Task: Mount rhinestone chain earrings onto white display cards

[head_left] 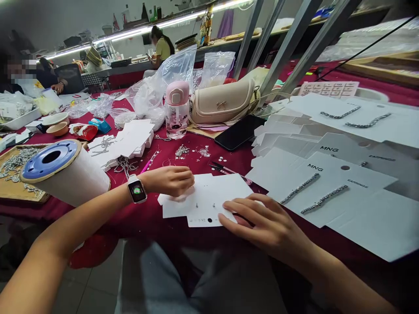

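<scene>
My left hand (175,181), with a white watch (136,190) on its wrist, is closed over the left part of a white earring card (209,189). Its fingertips are bunched together, and whatever they hold is hidden. Two small silver studs (197,205) show on the card, which has a dark round hole near its front edge. On the card's right edge rests my right hand (262,218), fingers stretched and apart. Beyond the card lie dark tweezers (221,168) and a little heap of silver bits (182,151).
Stacked cards bearing silver chain earrings (324,198) spread along the right. A large spool (65,170) stands left, near a tray of chains (16,168). Behind are a pink-lidded bottle (177,109), a cream handbag (224,102) and a phone (240,132). Other people sit farther back.
</scene>
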Demonstrator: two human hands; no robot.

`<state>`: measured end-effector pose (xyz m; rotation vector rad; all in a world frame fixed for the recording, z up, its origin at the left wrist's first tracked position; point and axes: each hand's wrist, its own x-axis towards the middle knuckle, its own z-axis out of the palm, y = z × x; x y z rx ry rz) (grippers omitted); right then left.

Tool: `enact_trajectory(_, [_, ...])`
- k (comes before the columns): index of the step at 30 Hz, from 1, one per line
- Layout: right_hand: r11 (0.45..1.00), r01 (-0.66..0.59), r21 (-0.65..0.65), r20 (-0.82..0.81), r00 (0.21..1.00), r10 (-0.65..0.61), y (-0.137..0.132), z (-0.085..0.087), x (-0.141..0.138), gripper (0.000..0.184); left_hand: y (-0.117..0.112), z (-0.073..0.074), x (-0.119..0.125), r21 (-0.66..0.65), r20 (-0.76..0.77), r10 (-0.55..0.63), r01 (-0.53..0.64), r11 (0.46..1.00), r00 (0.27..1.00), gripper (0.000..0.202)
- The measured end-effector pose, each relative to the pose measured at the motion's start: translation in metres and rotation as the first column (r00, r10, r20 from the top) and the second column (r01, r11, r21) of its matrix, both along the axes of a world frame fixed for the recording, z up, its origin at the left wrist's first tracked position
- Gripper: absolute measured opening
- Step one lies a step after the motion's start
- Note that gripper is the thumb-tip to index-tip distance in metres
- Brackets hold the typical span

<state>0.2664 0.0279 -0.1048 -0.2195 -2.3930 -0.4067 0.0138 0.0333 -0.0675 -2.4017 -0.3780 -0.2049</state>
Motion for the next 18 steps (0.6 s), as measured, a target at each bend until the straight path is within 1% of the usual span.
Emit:
enact_trajectory(2, [0.998, 0.016, -0.064, 0.01, 1.0, -0.015, -0.002, -0.008, 0.0, 0.031, 0.002, -0.006, -0.002, 0.0, -0.001, 0.014, -0.014, 1.0, 1.0, 0.019])
enact_trajectory(4, [0.984, -0.006, -0.177, 0.016, 1.0, 0.009, -0.001, -0.011, 0.0, 0.023, 0.003, -0.011, -0.004, 0.031, 0.023, 0.032, -0.033, 0.999, 0.999, 0.017])
enact_trajectory(5, [0.967, -0.036, -0.253, 0.032, 0.998, 0.045, 0.001, -0.01, 0.0, 0.018, 0.003, -0.013, -0.006, 0.05, 0.04, 0.044, -0.046, 0.998, 0.998, 0.015])
enact_trajectory(6, [0.937, -0.071, -0.342, 0.048, 0.995, 0.092, 0.004, -0.008, -0.001, 0.018, 0.003, -0.015, -0.007, 0.062, 0.057, 0.057, -0.06, 0.996, 0.997, 0.014])
enact_trajectory(7, [0.892, -0.093, -0.443, 0.054, 0.99, 0.13, 0.008, -0.004, -0.003, 0.022, 0.003, -0.017, -0.009, 0.068, 0.076, 0.068, -0.073, 0.995, 0.995, 0.013])
enact_trajectory(8, [0.835, -0.092, -0.542, 0.048, 0.989, 0.14, 0.013, 0.0, -0.005, 0.024, 0.003, -0.019, -0.01, 0.067, 0.097, 0.079, -0.086, 0.994, 0.992, 0.012])
enact_trajectory(9, [0.776, -0.069, -0.627, 0.041, 0.992, 0.121, 0.018, 0.005, -0.009, 0.025, 0.003, -0.02, -0.011, 0.062, 0.121, 0.088, -0.096, 0.993, 0.989, 0.011])
enact_trajectory(10, [0.727, -0.029, -0.686, 0.039, 0.996, 0.077, 0.023, 0.009, -0.013, 0.025, 0.003, -0.022, -0.012, 0.056, 0.14, 0.096, -0.104, 0.993, 0.985, 0.01])
enact_trajectory(11, [0.701, 0.016, -0.713, 0.048, 0.998, 0.027, 0.028, 0.014, -0.018, 0.027, 0.004, -0.023, -0.013, 0.054, 0.153, 0.1, -0.109, 0.993, 0.983, 0.01])
enact_trajectory(12, [0.7, 0.054, -0.712, 0.073, 0.997, -0.002, 0.033, 0.018, -0.022, 0.028, 0.004, -0.023, -0.014, 0.057, 0.157, 0.106, -0.116, 0.992, 0.982, 0.01])
enact_trajectory(13, [0.724, 0.068, -0.686, 0.103, 0.995, 0.004, 0.036, 0.022, -0.027, 0.029, 0.005, -0.022, -0.015, 0.063, 0.155, 0.115, -0.126, 0.99, 0.981, 0.01])
enact_trajectory(14, [0.76, 0.068, -0.647, 0.143, 0.989, 0.033, 0.038, 0.024, -0.03, 0.033, 0.005, -0.02, -0.016, 0.068, 0.15, 0.128, -0.139, 0.988, 0.98, 0.01])
enact_trajectory(16, [0.839, 0.052, -0.542, 0.225, 0.971, 0.085, 0.038, 0.026, -0.035, 0.053, 0.006, -0.015, -0.02, 0.077, 0.148, 0.161, -0.174, 0.982, 0.976, 0.011])
enact_trajectory(17, [0.874, 0.055, -0.483, 0.262, 0.961, 0.084, 0.036, 0.025, -0.037, 0.063, 0.007, -0.012, -0.022, 0.08, 0.152, 0.181, -0.195, 0.978, 0.972, 0.012])
enact_trajectory(18, [0.904, 0.069, -0.422, 0.291, 0.955, 0.063, 0.034, 0.023, -0.038, 0.068, 0.007, -0.01, -0.024, 0.081, 0.157, 0.202, -0.216, 0.973, 0.967, 0.012])
